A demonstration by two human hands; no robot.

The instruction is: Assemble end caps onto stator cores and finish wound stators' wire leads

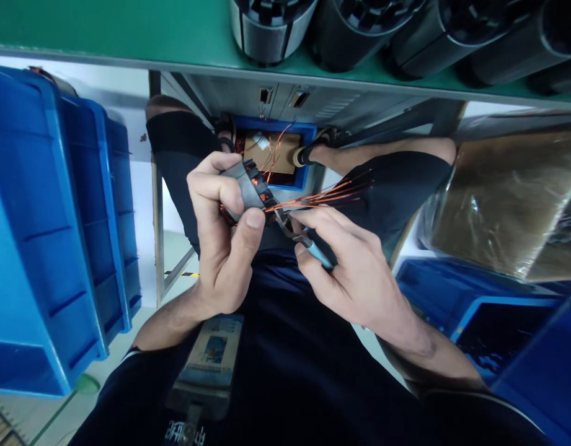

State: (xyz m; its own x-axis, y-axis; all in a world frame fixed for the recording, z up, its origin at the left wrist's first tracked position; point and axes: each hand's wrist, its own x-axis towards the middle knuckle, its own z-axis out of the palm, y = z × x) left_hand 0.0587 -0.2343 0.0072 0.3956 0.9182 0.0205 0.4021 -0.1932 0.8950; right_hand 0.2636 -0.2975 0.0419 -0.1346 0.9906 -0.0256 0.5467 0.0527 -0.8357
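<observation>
Gripping a small motor stator (pixel 248 189) above the lap, the left hand (pixel 222 248) is closed firmly around it, with the thumb pressed on the near rim and the fingers curled over the far side. The stator is held just below the edge of the green bench (pixel 103 31), tilted so that its copper windings face the right. From its side a spray of loose copper wire ends (pixel 327 193) is fanned out toward the right knee. A pair of blue-handled cutters (pixel 304 238) is clasped in the right hand (pixel 354 272), fingers folded about the handles; the tip is set at the root of the wires, touching or just beside the stator, though whether the blades are closed on a strand cannot be told.

The step in hand is judged to be the trimming or dressing of the lead wires at the winding. A steady hold on the stator and a fine placing of the tip on a single strand would be called for, lest the neighbouring wires be nicked.

On the bench above, dark cylindrical housings (pixel 271 25) are stood in a row. A blue tray (pixel 299 133) with wire scrap is seen on the floor between the feet, stacked blue bins (pixel 48 235) to the left, and a plastic-wrapped carton (pixel 513 204) to the right.
</observation>
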